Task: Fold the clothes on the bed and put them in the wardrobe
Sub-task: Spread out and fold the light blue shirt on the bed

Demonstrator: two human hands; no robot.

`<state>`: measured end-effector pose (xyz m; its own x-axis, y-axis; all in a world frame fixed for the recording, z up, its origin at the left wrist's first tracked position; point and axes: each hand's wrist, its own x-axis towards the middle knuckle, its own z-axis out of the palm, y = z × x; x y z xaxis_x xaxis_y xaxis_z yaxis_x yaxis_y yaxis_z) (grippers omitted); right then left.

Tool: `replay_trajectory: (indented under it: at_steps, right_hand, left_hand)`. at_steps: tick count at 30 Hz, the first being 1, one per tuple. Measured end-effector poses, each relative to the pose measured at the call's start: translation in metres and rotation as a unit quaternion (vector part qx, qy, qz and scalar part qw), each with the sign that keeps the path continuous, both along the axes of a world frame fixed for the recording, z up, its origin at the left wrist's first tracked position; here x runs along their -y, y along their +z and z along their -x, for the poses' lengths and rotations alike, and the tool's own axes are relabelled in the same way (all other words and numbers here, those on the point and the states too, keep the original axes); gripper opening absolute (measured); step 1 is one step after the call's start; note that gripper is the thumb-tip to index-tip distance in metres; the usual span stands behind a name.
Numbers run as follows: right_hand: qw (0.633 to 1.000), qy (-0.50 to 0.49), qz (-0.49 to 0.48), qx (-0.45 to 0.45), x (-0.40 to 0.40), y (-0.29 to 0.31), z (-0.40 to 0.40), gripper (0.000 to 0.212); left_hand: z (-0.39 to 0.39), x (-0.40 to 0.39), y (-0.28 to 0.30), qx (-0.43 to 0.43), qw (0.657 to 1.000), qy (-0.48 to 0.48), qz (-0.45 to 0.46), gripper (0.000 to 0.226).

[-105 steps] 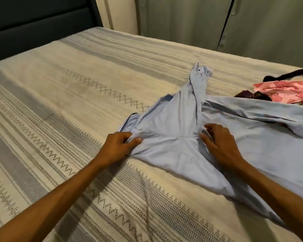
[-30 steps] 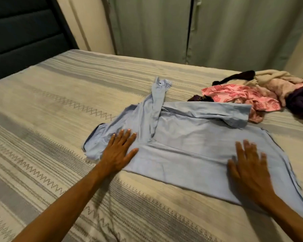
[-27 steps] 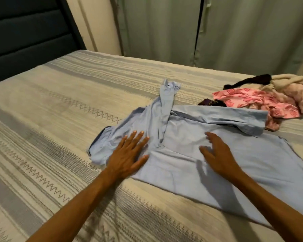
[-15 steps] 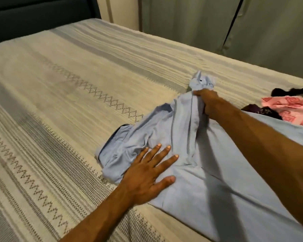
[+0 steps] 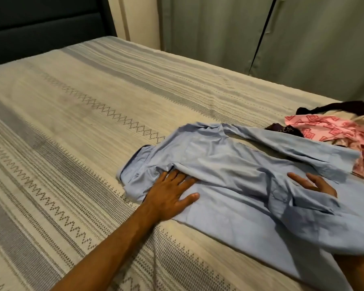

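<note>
Striped bed (image 5: 93, 122), wardrobe doors (image 5: 303, 38) behind: my left hand (image 5: 168, 196) lies open and flat, pinning the blue shirt (image 5: 229, 185) at bed's near right; my right hand (image 5: 311, 182), fingers spread, smooths it. I should press creases outward before folding the far sleeve (image 5: 292, 148).

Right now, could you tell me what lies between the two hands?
In the head view, only the blue shirt, with a sleeve folded across it, lies between left hand and right hand.
</note>
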<state>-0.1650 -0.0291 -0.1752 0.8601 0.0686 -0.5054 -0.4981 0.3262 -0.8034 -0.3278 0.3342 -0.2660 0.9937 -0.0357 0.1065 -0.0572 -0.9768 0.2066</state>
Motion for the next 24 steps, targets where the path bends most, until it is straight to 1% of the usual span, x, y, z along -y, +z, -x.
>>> replay_trajectory:
  at_steps: [1,3,4,5,6,7,8,9,10,11,12,13,14,15,16,17,18,19,20,21,22,23,24]
  right_hand:
    - [1.0,0.001,0.024,0.004,0.007,0.007,0.014,0.033]
    - [0.996,0.044,0.083,0.008,0.029,0.02,0.044,0.031]
    - [0.993,0.072,0.095,-0.008,0.039,0.024,0.056,0.04]
    - [0.986,0.105,0.128,-0.028,0.046,0.032,0.072,0.053]
    - [0.977,0.112,0.179,-0.019,0.057,0.036,0.086,0.064]
    - [0.962,0.108,0.249,0.04,0.063,0.04,0.101,0.072]
    - [0.935,0.134,0.304,0.126,0.066,0.045,0.125,0.08]
    - [0.883,0.212,0.371,0.192,0.065,0.043,0.146,0.086]
    - [0.806,0.278,0.464,0.24,0.065,0.037,0.163,0.089]
    - [0.752,0.32,0.515,0.259,0.056,0.029,0.169,0.088]
    - [0.64,0.373,0.585,0.33,0.052,0.013,0.176,0.08]
    - [0.577,0.42,0.596,0.368,0.052,0.003,0.171,0.068]
    - [0.518,0.444,0.605,0.411,0.055,-0.003,0.171,0.056]
    - [0.513,0.468,0.598,0.4,0.053,-0.008,0.16,0.047]
    - [0.514,0.476,0.6,0.386,0.055,-0.009,0.15,0.037]
    - [0.473,0.494,0.617,0.39,0.058,-0.003,0.148,0.021]
    - [0.421,0.552,0.623,0.361,0.055,0.012,0.141,0.007]
    - [0.415,0.589,0.617,0.316,0.052,0.034,0.125,0.013]
    - [0.437,0.614,0.592,0.286,0.049,0.055,0.107,0.02]
    - [0.496,0.612,0.552,0.272,0.042,0.083,0.092,0.022]
    - [0.59,0.572,0.498,0.277,0.037,0.116,0.073,0.017]
    - [0.699,0.486,0.44,0.287,0.035,0.143,0.052,0.011]
    - [0.785,0.373,0.398,0.293,0.039,0.165,0.024,0.014]
  left_hand:
    - [0.001,0.0,0.0,0.006,1.0,0.002,-0.006,0.066]
    - [0.001,0.0,0.002,0.015,1.0,0.002,-0.006,0.065]
    - [0.001,0.001,0.002,0.017,1.0,0.003,-0.003,0.065]
    - [0.001,0.001,0.002,0.018,1.0,0.004,-0.002,0.066]
    - [0.001,0.001,0.001,0.019,1.0,0.005,-0.003,0.066]
    - [0.001,0.001,0.0,0.021,1.0,0.005,-0.005,0.066]
    - [0.001,0.0,-0.001,0.025,1.0,0.004,-0.005,0.066]
    - [0.001,0.001,-0.001,0.025,1.0,0.001,-0.003,0.066]
    - [0.001,0.001,-0.001,0.024,1.0,0.001,-0.004,0.066]
    - [0.001,0.001,0.0,0.022,1.0,0.001,-0.009,0.066]
    - [0.002,0.002,0.002,0.019,1.0,0.0,-0.014,0.066]
    - [0.002,0.002,0.004,0.015,1.0,0.0,-0.017,0.066]
    - [0.002,0.003,0.006,0.012,1.0,0.0,-0.018,0.066]
    - [0.002,0.003,0.008,0.006,1.0,0.001,-0.015,0.066]
    - [0.001,0.003,0.009,0.001,1.0,0.004,-0.012,0.065]
    - [0.001,0.004,0.01,-0.005,1.0,0.003,-0.01,0.065]
    - [0.003,0.005,0.009,-0.008,1.0,0.003,-0.011,0.065]
    - [0.001,0.006,0.01,-0.004,1.0,0.001,-0.014,0.065]
    - [0.002,0.006,0.009,0.003,1.0,0.002,-0.016,0.064]
    - [0.001,0.007,0.009,0.009,1.0,0.005,-0.017,0.064]
    - [-0.002,0.009,0.011,0.014,1.0,0.01,-0.016,0.063]
    - [-0.004,0.013,0.013,0.016,1.0,0.015,-0.012,0.061]
    - [-0.008,0.018,0.017,0.022,1.0,0.012,-0.001,0.057]
